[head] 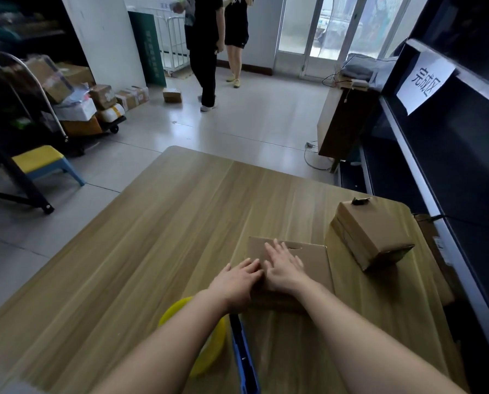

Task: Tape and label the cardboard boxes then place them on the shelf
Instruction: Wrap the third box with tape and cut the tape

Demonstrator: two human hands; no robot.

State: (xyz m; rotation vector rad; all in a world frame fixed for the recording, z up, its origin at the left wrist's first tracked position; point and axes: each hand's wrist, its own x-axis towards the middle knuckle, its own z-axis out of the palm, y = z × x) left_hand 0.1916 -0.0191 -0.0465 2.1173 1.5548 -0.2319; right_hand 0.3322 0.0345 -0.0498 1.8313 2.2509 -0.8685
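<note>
On table [152,223], left hand [236,282], right hand [283,268], both flat-fingered on first box [314,263], second box [371,231] apart

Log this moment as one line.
left hand: fingers straight, at left edge of near box | right hand: flat on its top | second box: apart, rightward on table

Yellow roll [213,348] half hidden under forearm [166,336], blue object [242,351] — unidentifiable — cropped at bottom
</note>
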